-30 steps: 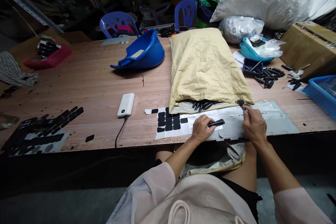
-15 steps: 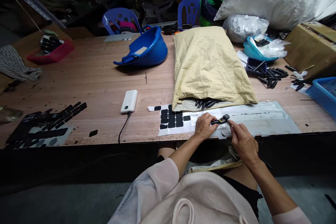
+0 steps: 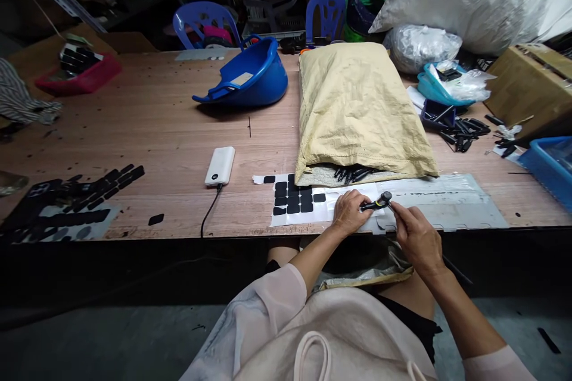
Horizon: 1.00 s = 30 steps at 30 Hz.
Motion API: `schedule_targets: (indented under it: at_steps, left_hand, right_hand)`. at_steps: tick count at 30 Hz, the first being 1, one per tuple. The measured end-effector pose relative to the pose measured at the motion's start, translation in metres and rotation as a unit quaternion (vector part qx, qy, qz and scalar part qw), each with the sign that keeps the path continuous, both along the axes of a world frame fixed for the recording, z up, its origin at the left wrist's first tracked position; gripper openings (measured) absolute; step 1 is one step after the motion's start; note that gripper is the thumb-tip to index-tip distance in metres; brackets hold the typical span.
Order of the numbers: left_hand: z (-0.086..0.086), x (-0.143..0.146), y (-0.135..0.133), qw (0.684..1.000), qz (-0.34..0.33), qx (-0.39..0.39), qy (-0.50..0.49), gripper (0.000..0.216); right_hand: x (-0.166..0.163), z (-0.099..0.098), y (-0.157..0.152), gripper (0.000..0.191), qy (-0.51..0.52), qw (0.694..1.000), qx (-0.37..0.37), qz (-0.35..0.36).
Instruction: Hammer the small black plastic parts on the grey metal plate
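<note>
My left hand (image 3: 351,212) is closed on a short black handle-like piece (image 3: 369,205) with a yellow band, held just above the table's front edge. At its right end sits a round black head (image 3: 385,197). My right hand (image 3: 417,238) pinches a thin metal piece (image 3: 391,207) against that round head; its kind is too small to make out. A dark thin rod (image 3: 456,269) shows behind the right wrist. Left of my hands lies a white backing sheet with black rounded stickers (image 3: 293,197). Beneath my hands is a grey plastic sheet (image 3: 451,205).
A tan woven sack (image 3: 357,101) with black parts (image 3: 353,174) at its mouth lies just beyond my hands. A white power bank (image 3: 220,165) with a cable and a blue basket (image 3: 250,74) are to the left. Black parts (image 3: 467,131) lie at right near a blue bin (image 3: 549,166).
The view has shifted slightly. Both hands keep their hold on the black piece and the thin metal piece, with only a small movement of the right hand.
</note>
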State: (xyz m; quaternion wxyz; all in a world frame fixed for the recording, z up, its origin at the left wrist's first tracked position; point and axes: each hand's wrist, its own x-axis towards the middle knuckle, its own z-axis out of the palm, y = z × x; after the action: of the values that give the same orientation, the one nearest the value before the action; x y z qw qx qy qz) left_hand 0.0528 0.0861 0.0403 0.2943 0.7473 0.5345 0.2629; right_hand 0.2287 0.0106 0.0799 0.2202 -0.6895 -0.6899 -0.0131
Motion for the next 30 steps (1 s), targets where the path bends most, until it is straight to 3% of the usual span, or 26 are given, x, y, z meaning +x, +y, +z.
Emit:
schedule_targets:
  at_steps: [6, 12, 18, 23, 30]
  left_hand:
    - [0.002, 0.000, 0.000, 1.000, 0.003, -0.004, -0.001, 0.016]
    - [0.001, 0.001, 0.000, 1.000, 0.001, -0.002, 0.004, 0.016]
    - [0.001, 0.002, 0.000, 1.000, 0.002, 0.000, -0.009, 0.015]
    - [-0.001, 0.002, -0.001, 1.000, 0.004, 0.012, -0.007, 0.016]
    - [0.001, 0.001, 0.002, 0.999, -0.011, 0.027, 0.015, 0.012]
  right_hand:
    - [-0.013, 0.013, -0.001, 0.040, 0.038, 0.998, 0.044, 0.030]
    - [-0.015, 0.000, -0.003, 0.038, 0.006, 0.999, -0.003, 0.047]
    - [0.032, 0.002, 0.045, 0.037, 0.002, 0.998, 0.053, -0.044]
    - [0.073, -0.015, 0.088, 0.035, -0.044, 0.990, 0.015, -0.133]
    - [0.073, -0.041, 0.091, 0.035, -0.066, 0.984, 0.030, -0.163]
